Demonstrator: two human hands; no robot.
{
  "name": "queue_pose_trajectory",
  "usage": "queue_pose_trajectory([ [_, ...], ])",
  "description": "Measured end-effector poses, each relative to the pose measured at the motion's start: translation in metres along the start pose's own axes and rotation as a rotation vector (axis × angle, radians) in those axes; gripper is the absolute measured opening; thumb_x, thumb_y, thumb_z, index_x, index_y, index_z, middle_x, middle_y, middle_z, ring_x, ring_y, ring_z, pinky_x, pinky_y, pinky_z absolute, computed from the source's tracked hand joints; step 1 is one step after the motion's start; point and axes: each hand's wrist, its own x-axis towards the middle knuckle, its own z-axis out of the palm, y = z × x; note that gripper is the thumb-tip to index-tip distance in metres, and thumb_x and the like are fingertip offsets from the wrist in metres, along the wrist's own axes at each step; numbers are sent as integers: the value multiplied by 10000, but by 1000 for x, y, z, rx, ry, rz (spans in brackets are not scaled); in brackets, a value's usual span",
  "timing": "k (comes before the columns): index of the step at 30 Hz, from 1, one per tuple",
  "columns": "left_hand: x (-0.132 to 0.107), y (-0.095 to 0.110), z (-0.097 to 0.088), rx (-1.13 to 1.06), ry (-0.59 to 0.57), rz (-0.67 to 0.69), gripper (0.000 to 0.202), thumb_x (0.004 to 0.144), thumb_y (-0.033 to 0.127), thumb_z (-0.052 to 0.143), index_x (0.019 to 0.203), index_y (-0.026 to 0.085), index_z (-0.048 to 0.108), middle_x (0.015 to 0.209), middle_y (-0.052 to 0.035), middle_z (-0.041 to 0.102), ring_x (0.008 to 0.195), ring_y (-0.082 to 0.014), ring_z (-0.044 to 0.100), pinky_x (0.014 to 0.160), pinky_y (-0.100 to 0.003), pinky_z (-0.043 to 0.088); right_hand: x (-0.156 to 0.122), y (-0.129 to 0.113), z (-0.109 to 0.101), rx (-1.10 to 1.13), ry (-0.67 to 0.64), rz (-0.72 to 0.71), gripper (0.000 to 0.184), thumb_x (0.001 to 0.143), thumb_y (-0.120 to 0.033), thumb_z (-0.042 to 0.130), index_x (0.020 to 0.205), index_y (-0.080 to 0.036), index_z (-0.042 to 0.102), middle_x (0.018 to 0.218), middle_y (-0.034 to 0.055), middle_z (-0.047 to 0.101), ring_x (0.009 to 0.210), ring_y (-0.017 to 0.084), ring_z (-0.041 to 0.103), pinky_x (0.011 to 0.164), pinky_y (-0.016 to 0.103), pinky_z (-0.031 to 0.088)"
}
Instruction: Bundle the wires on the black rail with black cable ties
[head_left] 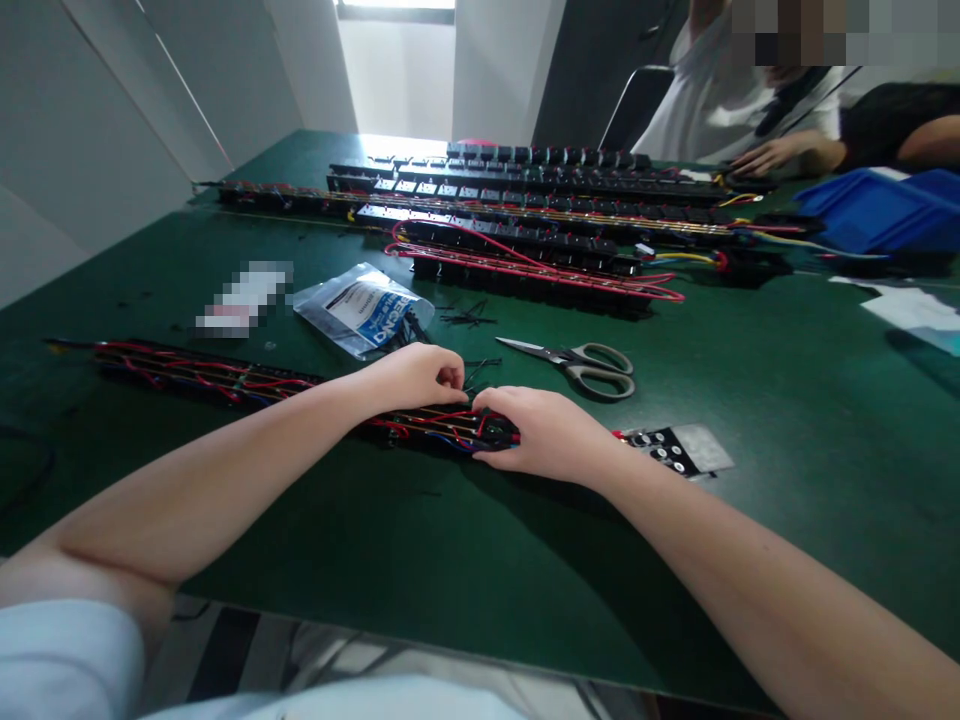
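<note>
A long black power strip housing (202, 375) with red, blue and brass-coloured wiring lies across the green table in front of me. My right hand (544, 430) is closed around its right part, thumb above and fingers at the near side. Just left of it, my left hand (424, 378) is over the far edge of the housing with its fingers pinched together. Whatever those fingertips hold is too small to make out. Thin black cable ties (469, 314) are scattered beyond the hands, beside a clear plastic bag (364, 308) with more dark ties at its opening.
Grey-handled scissors (600, 372) lie open beyond my right hand. Several wired black strips (525, 265) are lined up at the back. A blue bin (877, 215) and white paper (919, 315) are at the right. Another person's hand (772, 155) rests by the far strips.
</note>
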Motion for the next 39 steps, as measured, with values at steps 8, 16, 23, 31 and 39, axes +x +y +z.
queue_pose_trajectory([
  [8,4,-5,7,30,57,-64,190,800,378,657,842,204,717,801,-4,724,725,-158,634,620,-252,410,1,1,0,33,15,-19,441,802,-448,733,1162,-228,604,1098,68,725,956,257,677,761,324,466],
  [16,3,-2,7,36,81,-67,176,810,358,660,802,198,731,778,-18,729,699,-165,618,607,-265,381,2,6,-3,160,-38,33,513,781,-519,755,1194,-254,605,1124,57,709,963,246,659,767,311,468],
  [23,-5,6,-2,-129,77,44,201,835,369,653,857,187,737,785,8,726,688,-124,616,646,-234,433,1,8,-1,305,315,97,191,925,-321,568,1033,-192,660,798,14,663,701,158,602,657,273,454],
  [31,-15,20,-10,-389,3,167,200,822,356,674,817,162,722,695,23,666,603,-90,556,582,-212,419,-4,6,8,74,465,-59,250,965,-253,502,994,-180,740,879,82,741,762,191,665,697,297,481],
  [39,-25,9,-36,-297,37,158,216,867,374,628,955,179,662,864,10,677,749,-116,607,695,-234,471,-1,9,8,197,621,-107,122,900,-192,650,886,-173,770,810,38,768,683,147,679,619,253,490],
])
